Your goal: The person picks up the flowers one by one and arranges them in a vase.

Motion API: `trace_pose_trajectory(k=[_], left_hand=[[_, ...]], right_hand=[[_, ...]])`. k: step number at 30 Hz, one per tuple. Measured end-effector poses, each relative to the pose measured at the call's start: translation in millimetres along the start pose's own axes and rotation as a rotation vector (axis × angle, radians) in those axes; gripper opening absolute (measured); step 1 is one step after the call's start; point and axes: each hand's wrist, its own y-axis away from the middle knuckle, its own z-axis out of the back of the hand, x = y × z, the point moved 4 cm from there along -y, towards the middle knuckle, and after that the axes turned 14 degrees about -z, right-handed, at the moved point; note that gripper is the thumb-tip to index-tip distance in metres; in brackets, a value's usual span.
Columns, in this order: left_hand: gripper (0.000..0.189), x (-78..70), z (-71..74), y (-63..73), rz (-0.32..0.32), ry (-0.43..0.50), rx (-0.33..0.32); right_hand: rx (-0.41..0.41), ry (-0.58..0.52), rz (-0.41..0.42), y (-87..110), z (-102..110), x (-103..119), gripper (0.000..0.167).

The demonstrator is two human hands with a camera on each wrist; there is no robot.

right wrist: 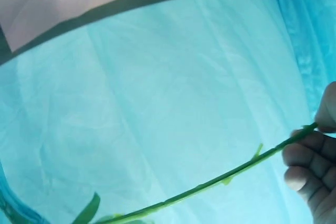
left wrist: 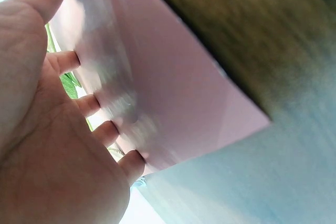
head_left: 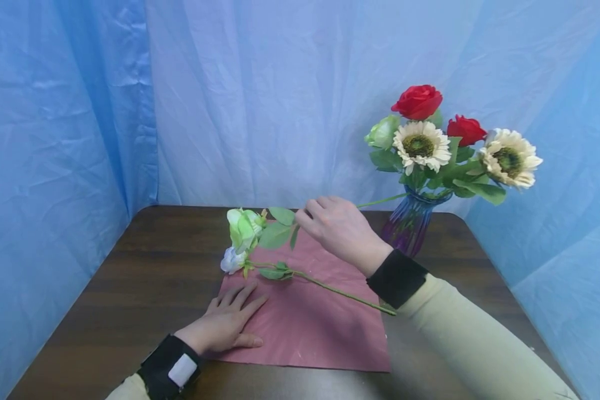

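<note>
My right hand (head_left: 337, 228) pinches the thin green stem (right wrist: 210, 182) of a pale green rose (head_left: 244, 228) above the pink sheet. The rose's head and leaves (head_left: 276, 234) point left, while the stem runs right, close to the vase's rim. Below it a bluish-white flower (head_left: 233, 259) lies across the sheet, its stem (head_left: 345, 293) slanting toward the lower right. My left hand (head_left: 227, 322), fingers spread, rests on the left part of the pink sheet (head_left: 325, 339); in the left wrist view its fingertips touch that sheet (left wrist: 173, 87).
A blue and purple glass vase (head_left: 410, 222) stands at the table's back right. It holds red roses (head_left: 417, 102), cream sunflowers (head_left: 422, 147) and a green rose (head_left: 383, 132). The dark wooden table (head_left: 145, 266) is enclosed by light blue curtains (head_left: 260, 100).
</note>
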Motion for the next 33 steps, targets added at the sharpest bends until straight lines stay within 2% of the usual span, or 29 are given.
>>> trace_pose_trajectory(k=[4,12,15,22,25,33], left_hand=[[0.089,1.8,-1.8,-0.1,0.001,0.009,0.003],[0.09,1.8,-1.9,0.2,0.024,0.025,0.026],[0.091,0.8,-0.9,0.4,0.029,0.035,0.028],[0.09,-0.8,0.2,1.2,0.016,0.03,0.015],[0.089,-0.4,-0.4,1.0,0.014,0.029,0.013],[0.09,1.6,-2.2,-0.3,0.029,0.013,0.018]], right_hand=[[-0.006,0.007,-0.016,1.3,8.3,-6.6,0.008],[-0.109,0.005,0.013,0.1,26.3,-5.2,0.01],[-0.124,-0.005,-0.002,-0.7,29.1,-8.2,0.011],[-0.125,-0.048,-0.062,1.3,27.0,-29.1,0.007],[-0.141,-0.083,-0.11,2.5,27.6,-40.6,0.014],[-0.251,-0.123,-0.253,7.2,40.4,-64.4,0.014]])
